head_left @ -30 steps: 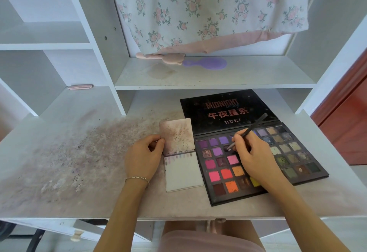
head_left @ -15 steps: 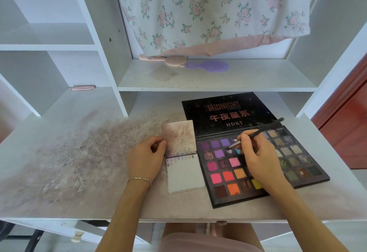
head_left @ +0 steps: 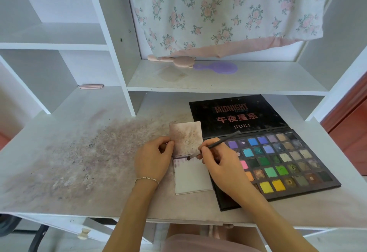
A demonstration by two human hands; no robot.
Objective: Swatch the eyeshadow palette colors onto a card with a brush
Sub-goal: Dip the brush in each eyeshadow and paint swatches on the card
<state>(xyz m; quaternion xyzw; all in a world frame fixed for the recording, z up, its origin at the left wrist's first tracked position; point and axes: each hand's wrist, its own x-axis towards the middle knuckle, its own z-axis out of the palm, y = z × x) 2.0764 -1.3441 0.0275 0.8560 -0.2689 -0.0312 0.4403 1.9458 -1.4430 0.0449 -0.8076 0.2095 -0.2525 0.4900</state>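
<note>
1. Right hand pinches the brush, tip on the card top edge, laying a swatch.
2. Left hand, just left, grips the card's stained flap.
3. Next I'd guess: reload from the palette, right beyond the right hand on the desk.

The right hand held the brush, tip on the card. The left hand pinched the card's upper flap beside the palette.
</note>
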